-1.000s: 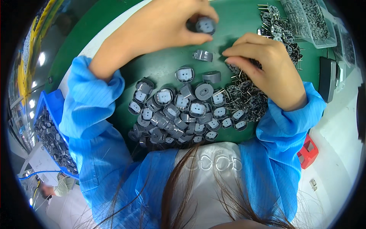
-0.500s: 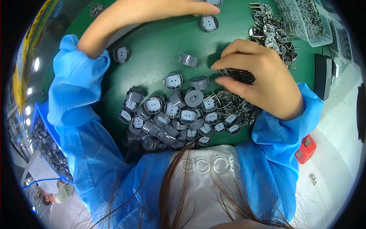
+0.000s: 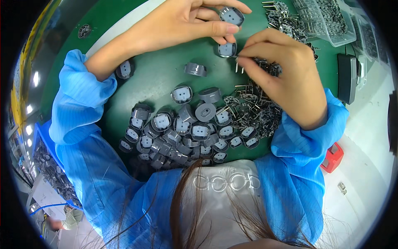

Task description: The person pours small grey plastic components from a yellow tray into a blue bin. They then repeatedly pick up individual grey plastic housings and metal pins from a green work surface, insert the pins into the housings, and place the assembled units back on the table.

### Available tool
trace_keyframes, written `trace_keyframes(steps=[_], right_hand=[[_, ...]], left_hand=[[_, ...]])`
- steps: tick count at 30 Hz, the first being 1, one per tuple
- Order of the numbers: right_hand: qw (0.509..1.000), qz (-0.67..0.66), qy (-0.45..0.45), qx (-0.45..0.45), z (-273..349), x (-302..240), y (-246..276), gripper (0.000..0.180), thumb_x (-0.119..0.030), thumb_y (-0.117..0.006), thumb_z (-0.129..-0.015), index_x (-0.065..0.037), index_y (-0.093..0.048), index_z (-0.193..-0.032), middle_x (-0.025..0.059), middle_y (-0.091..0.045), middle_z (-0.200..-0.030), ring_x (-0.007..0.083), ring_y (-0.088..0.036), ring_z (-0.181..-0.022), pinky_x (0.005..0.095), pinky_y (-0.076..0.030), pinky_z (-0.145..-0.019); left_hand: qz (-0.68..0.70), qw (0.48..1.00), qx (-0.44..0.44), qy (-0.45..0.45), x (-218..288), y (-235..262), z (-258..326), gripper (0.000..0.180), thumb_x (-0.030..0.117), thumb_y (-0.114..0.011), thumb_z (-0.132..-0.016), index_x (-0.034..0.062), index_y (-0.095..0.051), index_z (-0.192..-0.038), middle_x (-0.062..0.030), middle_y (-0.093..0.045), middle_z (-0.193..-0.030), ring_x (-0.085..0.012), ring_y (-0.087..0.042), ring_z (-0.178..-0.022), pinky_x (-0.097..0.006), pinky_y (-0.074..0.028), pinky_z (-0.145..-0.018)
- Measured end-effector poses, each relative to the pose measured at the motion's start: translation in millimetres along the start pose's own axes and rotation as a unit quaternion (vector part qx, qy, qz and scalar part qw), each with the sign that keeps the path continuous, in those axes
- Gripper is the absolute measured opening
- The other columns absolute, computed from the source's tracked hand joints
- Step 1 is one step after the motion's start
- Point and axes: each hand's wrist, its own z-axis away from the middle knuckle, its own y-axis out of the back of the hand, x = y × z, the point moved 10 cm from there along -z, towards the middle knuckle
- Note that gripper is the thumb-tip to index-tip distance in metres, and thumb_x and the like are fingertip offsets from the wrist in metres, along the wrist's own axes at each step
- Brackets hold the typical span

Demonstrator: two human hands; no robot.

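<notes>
Head view: the left hand (image 3: 186, 20) pinches two grey round housings (image 3: 230, 16) above the green surface (image 3: 161, 79), while the right hand (image 3: 286, 79) pinches a pin piece (image 3: 239, 66) beside them; fitting it seems under way, needing careful alignment.

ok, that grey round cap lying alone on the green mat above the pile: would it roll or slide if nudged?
The grey round cap looks like small moulded plastic, so probably light and stiff. It seems to sit on a flat face, so a nudge would likely slide it across the green mat rather than roll it. Tipped onto its curved wall, it could roll.
</notes>
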Motion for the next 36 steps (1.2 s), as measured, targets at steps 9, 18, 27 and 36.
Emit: trace_keyframes(steps=[9, 18, 27, 36], right_hand=[[0.985, -0.104, -0.123, 0.056, 0.4, 21.3, 27.4, 0.015, -0.002, -0.073, -0.092, -0.002, -0.08, -0.105, 0.006, -0.07, -0.101, 0.0084, -0.06, -0.088, 0.0214, -0.046, -0.073], [0.974, -0.143, -0.162, 0.068, 5.3, 28.5, 39.0, 0.017, -0.003, -0.073, -0.092, 0.0, -0.079, -0.109, 0.0073, -0.069, -0.103, 0.0105, -0.061, -0.095, 0.0219, -0.046, -0.078], [0.97, -0.159, -0.176, 0.059, 20.2, 58.2, 60.8, 0.012, -0.006, -0.071, -0.095, 0.002, -0.075, -0.103, 0.0055, -0.07, -0.101, 0.0079, -0.063, -0.083, 0.0194, -0.047, -0.073], [0.887, -0.342, -0.306, -0.048, 23.0, 67.6, 23.9, 0.017, -0.012, -0.07, -0.097, 0.001, -0.074, -0.108, 0.0067, -0.073, -0.098, 0.0086, -0.067, -0.08, 0.0211, -0.054, -0.065]], left_hand=[[-0.152, 0.972, 0.035, -0.178, 15.0, 10.6, 5.5, 0.039, 0.006, -0.087, -0.083, -0.0013, -0.072, -0.118, -0.0076, -0.07, -0.107, -0.0059, -0.063, -0.087, -0.018, -0.054, -0.067], [-0.159, 0.982, 0.034, -0.097, 17.7, -8.4, 6.5, 0.037, 0.007, -0.088, -0.082, -0.0017, -0.074, -0.115, -0.0073, -0.071, -0.106, -0.0069, -0.063, -0.085, -0.019, -0.056, -0.068], [-0.185, 0.979, 0.067, -0.047, 9.7, -2.8, -14.2, 0.039, 0.012, -0.091, -0.08, -0.001, -0.076, -0.113, -0.0056, -0.069, -0.094, -0.0045, -0.06, -0.077, -0.017, -0.051, -0.064], [-0.214, 0.973, 0.027, -0.085, 19.4, -3.6, 8.4, 0.037, 0.011, -0.091, -0.08, -0.0005, -0.076, -0.112, -0.0061, -0.071, -0.096, -0.006, -0.062, -0.077, -0.017, -0.052, -0.064]])
